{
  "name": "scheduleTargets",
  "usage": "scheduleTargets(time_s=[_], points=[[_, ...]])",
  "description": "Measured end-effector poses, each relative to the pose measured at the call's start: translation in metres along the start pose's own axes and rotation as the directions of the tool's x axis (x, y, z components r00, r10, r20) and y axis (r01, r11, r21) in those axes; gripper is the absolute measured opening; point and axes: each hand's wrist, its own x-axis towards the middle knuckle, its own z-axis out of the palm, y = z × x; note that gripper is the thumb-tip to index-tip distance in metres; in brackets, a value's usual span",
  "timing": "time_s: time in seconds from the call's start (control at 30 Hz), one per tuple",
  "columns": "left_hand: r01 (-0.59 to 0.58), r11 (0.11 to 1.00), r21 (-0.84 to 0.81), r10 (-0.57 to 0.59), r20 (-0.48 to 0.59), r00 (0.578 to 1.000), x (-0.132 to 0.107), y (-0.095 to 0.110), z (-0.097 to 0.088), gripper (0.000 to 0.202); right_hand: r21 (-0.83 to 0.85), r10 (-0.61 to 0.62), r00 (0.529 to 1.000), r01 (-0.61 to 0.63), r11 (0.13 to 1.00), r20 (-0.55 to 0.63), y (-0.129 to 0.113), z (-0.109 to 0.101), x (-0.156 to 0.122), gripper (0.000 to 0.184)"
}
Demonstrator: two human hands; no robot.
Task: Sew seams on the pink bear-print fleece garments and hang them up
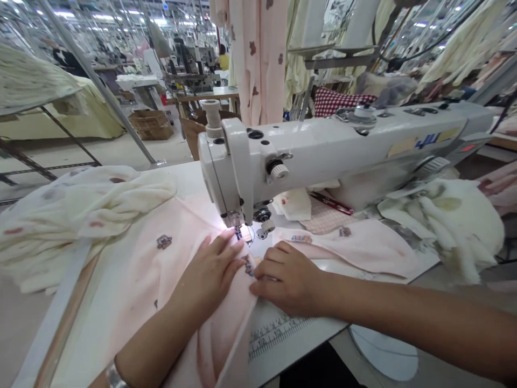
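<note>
While the printed ruler (pixel 278 334) lay along the table edge low in the frame, the pink fabric (pixel 161 269) ran up the centre, its long folded edge pointing away toward the presser foot (pixel 238 230). The left hand (pixel 210 272) lay flat and spread on it. The right hand (pixel 288 280) curled, pinching that edge. Best, it seemed, to hold the edge straight, feed evenly, and stop fingertips short of the foot. Behind, the sewing machine (pixel 323 156) spanned mid-frame.

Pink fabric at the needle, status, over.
Left hand flat on pink fabric. Right hand pinching its edge. Fabric under presser foot. Cream pile lies aside.
</note>
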Motion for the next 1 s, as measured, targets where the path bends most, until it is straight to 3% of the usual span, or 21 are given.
scheduleTargets(time_s=[0.1,0.2,0.33,0.63,0.83,1.0], points=[[0.031,0.995,-0.098,-0.037,-0.057,0.998,-0.001,0.005,-0.009,0.028,-0.025,0.007,0.999,-0.008,1.0,-0.044,0.0,-0.006,0.001,0.017],[-0.058,0.99,-0.131,0.041,-0.132,0.99,-0.004,0.012,-0.013,0.026,-0.052,-0.012,1.0,0.011,0.999,-0.016,0.0,-0.011,0.001,0.017],[-0.157,0.985,-0.072,0.151,-0.082,0.985,-0.008,0.012,-0.004,0.023,-0.078,-0.01,0.998,0.014,0.997,0.057,-0.002,-0.012,-0.001,0.015],[-0.248,0.968,0.024,0.249,-0.079,0.965,-0.002,-0.01,0.002,0.024,-0.069,-0.049,0.991,0.058,0.996,0.124,0.005,-0.003,0.003,0.02],[-0.232,0.973,0.004,0.23,-0.162,0.96,0.015,-0.03,0.006,0.02,-0.106,0.037,0.971,-0.012,0.994,0.237,0.024,-0.003,0.025,0.018],[-0.208,0.978,0.023,0.209,-0.177,0.962,0.024,-0.042,0.007,0.022,-0.189,0.117,0.972,-0.078,0.979,0.202,0.032,0.004,0.031,0.017]])
